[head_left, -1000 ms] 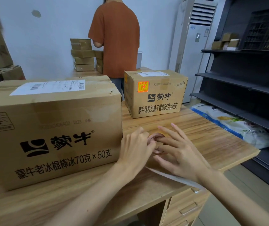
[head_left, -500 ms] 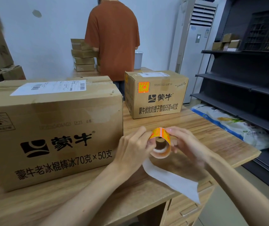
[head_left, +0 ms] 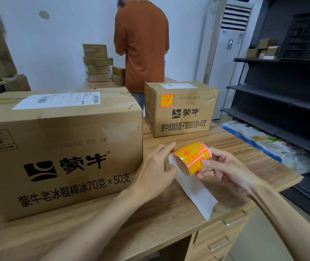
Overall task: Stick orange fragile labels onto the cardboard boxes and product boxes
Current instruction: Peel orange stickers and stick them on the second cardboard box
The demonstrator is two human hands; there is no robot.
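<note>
Right hand pinched label roll at rim, left hand gripped opposite side. Roll lay flat on desk a second earlier, since lifted clear, backing strip trailing. Small carton already carried fragile label; big carton showed none, likely next.

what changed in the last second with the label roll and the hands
Both hands picked the roll of orange fragile labels up off the wooden table and turned its labels upward. The right hand grips it, the left hand holds its open end; the white backing strip trails down. The large cardboard box and the smaller cardboard box, already labelled, stayed put.
</note>
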